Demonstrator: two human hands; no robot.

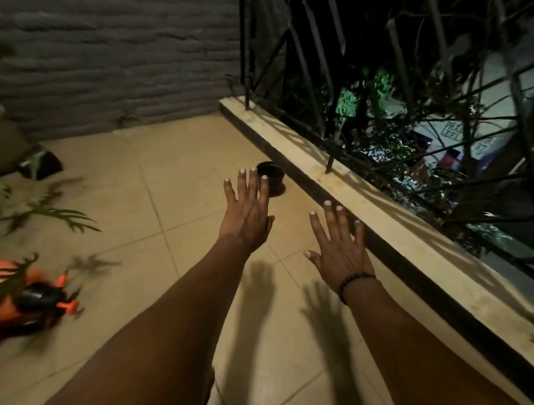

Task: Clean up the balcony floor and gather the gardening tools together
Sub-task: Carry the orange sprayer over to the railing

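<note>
Both arms are out ahead of me over the tiled balcony floor (176, 156), palms down, nothing in either one. My left hand (246, 215) has its fingers straight and spread, my right hand (340, 244) the same, a beaded bracelet (352, 282) at its wrist. No grip on anything here.

The thing nearest my reach is the small black plastic pot (271, 181), upright on the tiles just beside the low ledge (336, 180) under the iron railing (309, 67); my left fingertips overlap it in this view, but I judge they sit above and short of it, not touching. It looks thin-walled and empty as far as I can see, so I'd expect it light, a bit flexible, not fragile. I'd take it at the rim, thumb inside and fingers outside, one hand being enough.

Far to the left lies an orange and black sprayer (29, 297), blurred, partly behind green leaves (62, 216). That one I'd guess is heavier if it holds water, smooth on the body, so the handle or neck is the place to grab. A dark pot (44, 164) lies tipped over near the grey wall (114, 45)
</note>
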